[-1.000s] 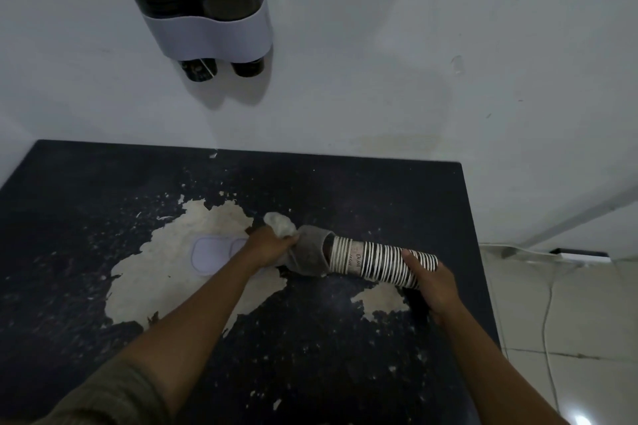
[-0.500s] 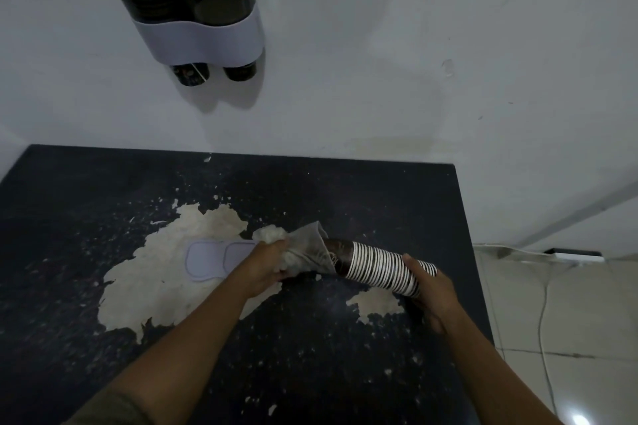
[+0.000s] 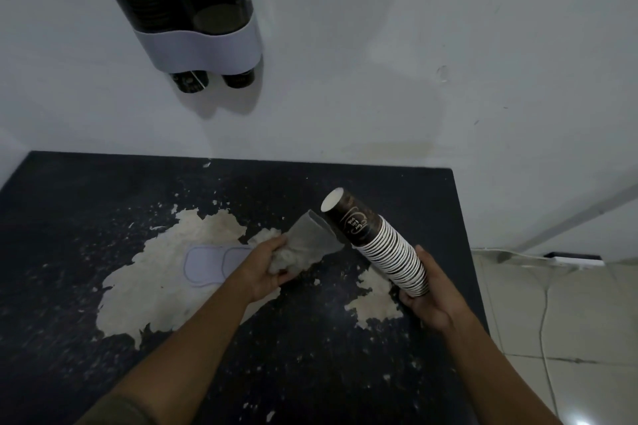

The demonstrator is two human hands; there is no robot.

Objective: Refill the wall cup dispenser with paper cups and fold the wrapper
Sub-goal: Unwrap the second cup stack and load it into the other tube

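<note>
While the stack of dark paper cups with white rims is out of its cover, the right hand grasps it at the wide lower end, with fingers closed around the last rims. The stack is tilted, its closed bottom end pointing up and toward the wall, above the black tabletop with pale peeled patches and not touching it. I judge that it is held this way so the stack can go up into the dispenser as one piece, and the grip at the open end keeps the cups pressed together.

Just left of the stack, the left hand is clenched on the thin translucent plastic wrapper. One end is crumpled in the palm and the open mouth of the sleeve stands toward the cups, very near them; whether it touches them I cannot tell. It seems kept in the hand for folding afterwards.

High above the stack and to its left, the black double-tube cup dispenser with a white band hangs on the wall, with two dark cup ends showing below the band. Farther left of the stack, beyond the left hand, a pale flat double-oval piece lies on the tabletop; possibly it is the dispenser's lid. The refill itself is not yet begun.
</note>
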